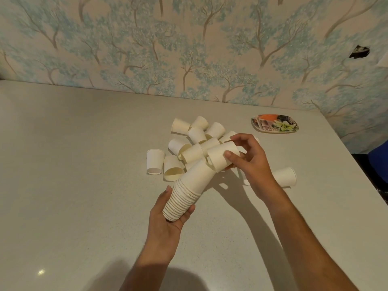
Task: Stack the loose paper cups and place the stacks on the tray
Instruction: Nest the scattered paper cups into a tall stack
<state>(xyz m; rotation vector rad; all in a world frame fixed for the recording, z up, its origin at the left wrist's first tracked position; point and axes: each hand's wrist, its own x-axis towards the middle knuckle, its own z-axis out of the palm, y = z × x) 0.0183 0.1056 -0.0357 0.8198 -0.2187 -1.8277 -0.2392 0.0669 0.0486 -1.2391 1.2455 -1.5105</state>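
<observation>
My left hand (168, 219) grips the lower end of a long stack of white paper cups (189, 190), tilted up and away to the right. My right hand (249, 162) holds a single white cup (220, 157) sideways at the stack's top end, its rim touching the top cup. Behind them, several loose white cups (197, 133) lie in a pile on the pale table (73, 154). One cup (155, 161) stands upside down at the pile's left. Another cup (284, 177) lies to the right of my right wrist. The flower-printed tray (275, 123) sits at the back right, with no cups on it.
A wall with tree-patterned wallpaper (189, 49) runs along the table's far edge. The table's right edge (357, 164) slants down past the tray, with something dark and a blue object (378, 162) beyond it.
</observation>
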